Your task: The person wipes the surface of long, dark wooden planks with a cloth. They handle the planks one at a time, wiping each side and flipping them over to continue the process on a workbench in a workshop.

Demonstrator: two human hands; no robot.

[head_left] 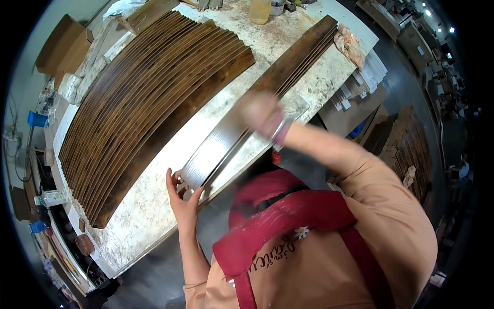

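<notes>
A long, dark brown wooden slat lies on top of a few others near the front of the worktable, its near part shining with reflected light. At its near left end is my left hand, with the thumb at the end and the fingers at the far edge, steadying it. My right hand is over the middle of the slat, smeared by motion; its fingers and anything in them cannot be made out. Farther left, many similar brown slats lie side by side, overlapping in a broad row.
The stained white worktable has its front edge beside my body. A crumpled cloth lies at the slats' far end. A jar of yellowish liquid stands at the back. White strips jut out at the right; a blue cup is at the left.
</notes>
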